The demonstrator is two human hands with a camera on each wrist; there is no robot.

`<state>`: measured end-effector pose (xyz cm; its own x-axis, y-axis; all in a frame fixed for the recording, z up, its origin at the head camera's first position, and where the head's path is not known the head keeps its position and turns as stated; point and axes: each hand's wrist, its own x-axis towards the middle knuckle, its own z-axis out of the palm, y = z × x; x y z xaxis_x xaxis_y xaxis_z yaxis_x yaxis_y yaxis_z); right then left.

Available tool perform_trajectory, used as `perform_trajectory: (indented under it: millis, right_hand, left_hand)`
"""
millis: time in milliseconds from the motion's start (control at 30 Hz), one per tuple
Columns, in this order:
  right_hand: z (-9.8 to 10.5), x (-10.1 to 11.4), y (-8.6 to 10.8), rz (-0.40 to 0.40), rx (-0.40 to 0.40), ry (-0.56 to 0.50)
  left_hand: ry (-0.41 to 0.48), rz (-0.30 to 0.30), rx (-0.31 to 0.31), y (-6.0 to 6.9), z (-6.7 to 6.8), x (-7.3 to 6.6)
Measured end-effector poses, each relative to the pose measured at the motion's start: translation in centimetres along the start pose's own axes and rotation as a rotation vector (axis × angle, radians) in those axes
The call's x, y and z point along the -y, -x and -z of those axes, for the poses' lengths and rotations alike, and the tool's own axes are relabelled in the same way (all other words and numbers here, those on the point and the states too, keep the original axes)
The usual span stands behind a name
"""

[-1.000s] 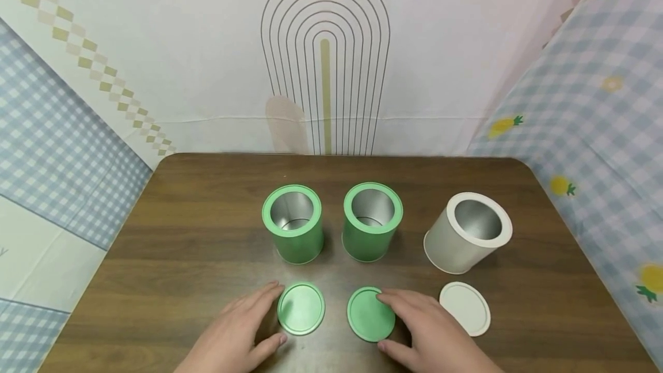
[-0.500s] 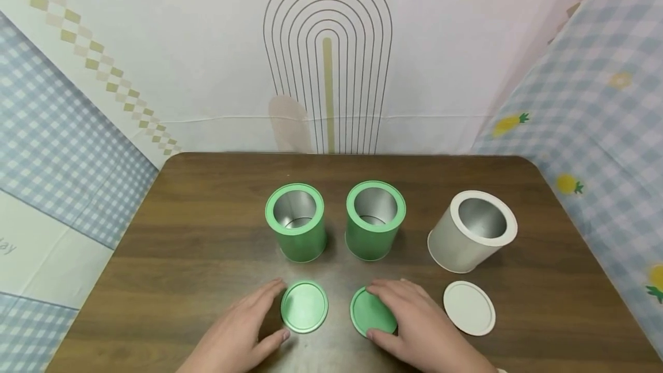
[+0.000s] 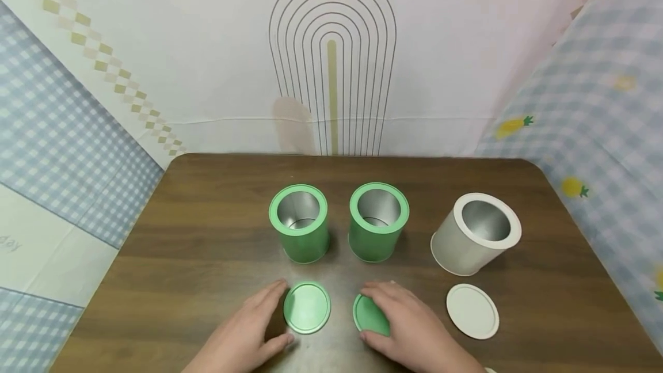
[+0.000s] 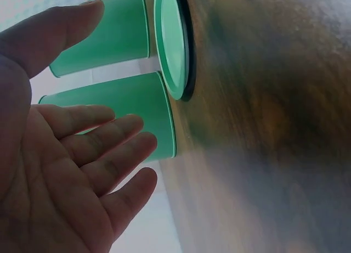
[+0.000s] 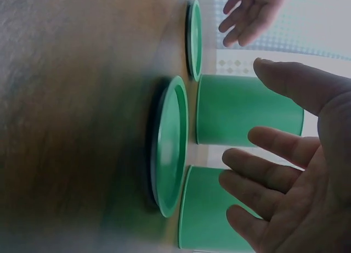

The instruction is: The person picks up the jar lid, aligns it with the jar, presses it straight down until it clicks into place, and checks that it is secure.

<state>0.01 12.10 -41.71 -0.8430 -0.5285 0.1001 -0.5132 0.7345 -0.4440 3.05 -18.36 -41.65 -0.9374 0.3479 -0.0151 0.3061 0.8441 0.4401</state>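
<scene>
Tabletop (image 3: 207,235) bears cans (image 3: 307,245) (image 3: 374,244) (image 3: 461,248), silvery inside; hands (image 3: 243,327) (image 3: 409,324) near lids (image 3: 307,308) (image 3: 370,314).

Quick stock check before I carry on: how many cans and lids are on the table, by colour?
Green cans: 2
White can: 1
Green lids: 2
White lid: 1
Total: 6
Not counted: a pale sliver at the head view's bottom edge, too small to identify.

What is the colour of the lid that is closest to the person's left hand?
Light green; this lid shows best in the head view.
</scene>
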Motion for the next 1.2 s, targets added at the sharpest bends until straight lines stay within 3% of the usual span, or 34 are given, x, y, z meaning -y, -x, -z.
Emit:
perform_trajectory:
  millis: [433,833,1200]
  right_hand:
    - [-1.6,0.7,-0.8,0.022,0.031,0.003]
    - [-2.8,1.0,-1.3,0.07,0.019,-0.019]
    - [-3.5,1.7,-2.6,0.084,0.074,0.024]
  left_hand:
    - [-0.005,-0.024,0.001,-0.2,-0.9,0.4]
    - [0.023,-0.025,0.082,-0.8,-1.6,0.3]
    - [0.037,-0.039,0.06,-1.2,-2.0,0.5]
